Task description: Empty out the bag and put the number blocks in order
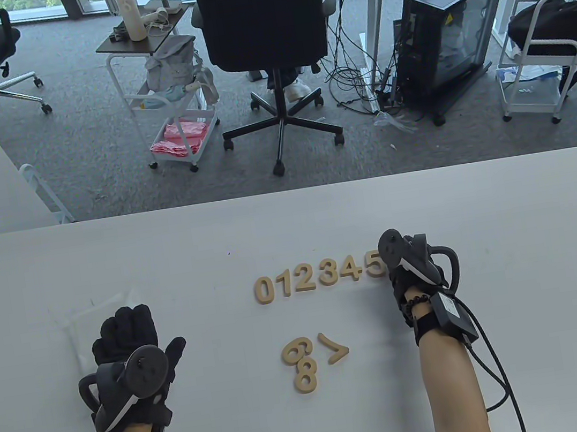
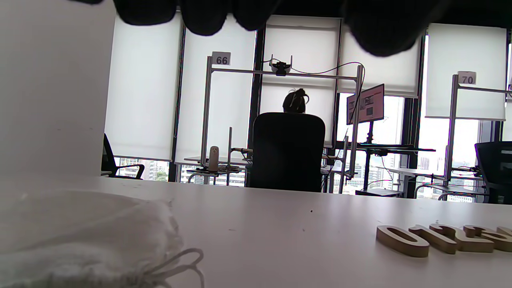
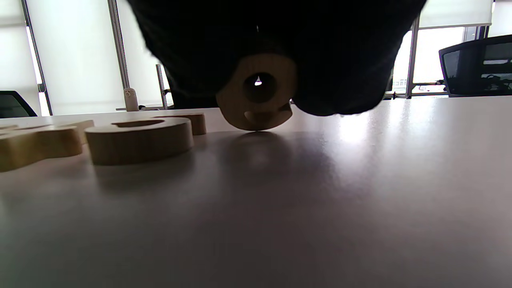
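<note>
Right hand (image 1: 410, 268) at the row's right end, clamped on a holed block (image 3: 258, 94) touching the desk (image 1: 482, 208) by the 5 (image 1: 374, 264). Left hand (image 1: 125, 340) spread flat on the bag (image 2: 80, 240). Three blocks (image 1: 307, 359) loose below the row.

Ten wooden number blocks (image 1: 305, 277), one white bag (image 2: 80, 240), two hands (image 1: 128, 342).

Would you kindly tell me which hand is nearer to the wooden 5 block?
Right. The right hand is directly beside the 5 block, at the row's end; the left hand rests far off near the bag.
</note>
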The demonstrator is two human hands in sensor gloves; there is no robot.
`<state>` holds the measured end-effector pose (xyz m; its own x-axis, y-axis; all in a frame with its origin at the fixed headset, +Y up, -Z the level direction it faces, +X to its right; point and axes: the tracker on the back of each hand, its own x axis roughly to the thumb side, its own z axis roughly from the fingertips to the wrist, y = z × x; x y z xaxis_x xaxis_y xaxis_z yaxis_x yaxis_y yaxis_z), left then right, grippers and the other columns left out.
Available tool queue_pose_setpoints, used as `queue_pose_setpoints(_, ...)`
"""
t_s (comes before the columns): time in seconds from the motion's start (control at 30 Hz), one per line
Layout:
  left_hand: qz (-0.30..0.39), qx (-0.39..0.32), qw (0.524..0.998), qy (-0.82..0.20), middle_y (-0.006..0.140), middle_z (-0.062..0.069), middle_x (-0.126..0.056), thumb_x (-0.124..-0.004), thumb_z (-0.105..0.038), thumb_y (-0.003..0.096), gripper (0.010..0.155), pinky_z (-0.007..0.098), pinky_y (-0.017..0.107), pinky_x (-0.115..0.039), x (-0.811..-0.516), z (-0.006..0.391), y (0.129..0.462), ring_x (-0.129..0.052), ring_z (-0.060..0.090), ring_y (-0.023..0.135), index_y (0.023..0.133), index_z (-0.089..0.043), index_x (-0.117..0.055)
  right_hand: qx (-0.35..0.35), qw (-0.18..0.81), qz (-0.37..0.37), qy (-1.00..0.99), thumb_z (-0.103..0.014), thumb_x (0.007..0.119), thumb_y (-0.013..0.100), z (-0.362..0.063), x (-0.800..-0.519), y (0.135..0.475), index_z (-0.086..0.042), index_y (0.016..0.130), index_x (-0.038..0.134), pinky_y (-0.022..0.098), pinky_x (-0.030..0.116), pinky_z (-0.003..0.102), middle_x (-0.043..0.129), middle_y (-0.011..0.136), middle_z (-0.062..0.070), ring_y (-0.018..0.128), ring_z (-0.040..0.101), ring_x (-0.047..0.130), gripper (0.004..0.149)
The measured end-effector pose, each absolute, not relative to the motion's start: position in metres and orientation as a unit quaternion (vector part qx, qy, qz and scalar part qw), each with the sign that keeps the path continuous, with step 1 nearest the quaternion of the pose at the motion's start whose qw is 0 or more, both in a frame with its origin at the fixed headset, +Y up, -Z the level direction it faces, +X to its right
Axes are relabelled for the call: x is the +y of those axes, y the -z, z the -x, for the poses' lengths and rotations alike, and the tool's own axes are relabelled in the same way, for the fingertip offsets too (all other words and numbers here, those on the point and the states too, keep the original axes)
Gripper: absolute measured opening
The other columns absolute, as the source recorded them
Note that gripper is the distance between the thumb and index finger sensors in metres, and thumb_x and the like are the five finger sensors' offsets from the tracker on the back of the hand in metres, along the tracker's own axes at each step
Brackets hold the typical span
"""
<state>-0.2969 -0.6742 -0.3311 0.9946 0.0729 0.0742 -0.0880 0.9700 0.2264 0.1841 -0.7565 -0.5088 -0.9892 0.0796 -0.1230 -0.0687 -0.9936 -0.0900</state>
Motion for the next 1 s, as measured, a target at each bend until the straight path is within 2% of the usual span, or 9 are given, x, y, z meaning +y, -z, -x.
queue_pose_setpoints(0.43, -0.115, -0.033, 0.992, -0.041, 0.114, 0.037, -0.039, -0.069, -0.055, 0.0533, 0.087, 0.082, 0.066, -0.045, -0.674, 0.297, 0.331, -0.049, 0.069, 0.101, 0.114, 0.0, -0.041, -0.001, 0.005, 0.047, -0.999, -0.021, 0.087, 0.046, -0.179, -0.764, 0.509, -0.015, 0.093, 0.079, 0.061, 0.089, 0.046, 0.074, 0.101, 0.017, 0.084, 0.039, 0.093, 0.048)
queue_pose_setpoints(0.67, -0.116, -0.032, 0.992, -0.041, 0.114, 0.037, -0.039, -0.069, -0.055, 0.0531, 0.087, 0.082, 0.066, -0.045, -0.674, 0.297, 0.331, -0.049, 0.069, 0.101, 0.114, 0.0, -0.042, 0.012, 0.0, 0.04, -0.999, -0.022, 0.087, 0.046, -0.179, -0.764, 0.51, -0.014, 0.096, 0.075, 0.062, 0.088, 0.046, 0.071, 0.103, 0.019, 0.085, 0.04, 0.091, 0.052)
queue_pose_setpoints(1.0, -0.117, -0.032, 0.992, -0.042, 0.114, 0.037, -0.039, -0.069, -0.055, 0.0532, 0.087, 0.082, 0.066, -0.045, -0.674, 0.297, 0.331, -0.049, 0.069, 0.101, 0.114, 0.0, -0.041, -0.003, 0.007, 0.034, -0.999, -0.025, 0.087, 0.047, -0.181, -0.748, 0.507, -0.013, 0.099, 0.072, 0.064, 0.084, 0.05, 0.067, 0.105, 0.022, 0.087, 0.043, 0.088, 0.056)
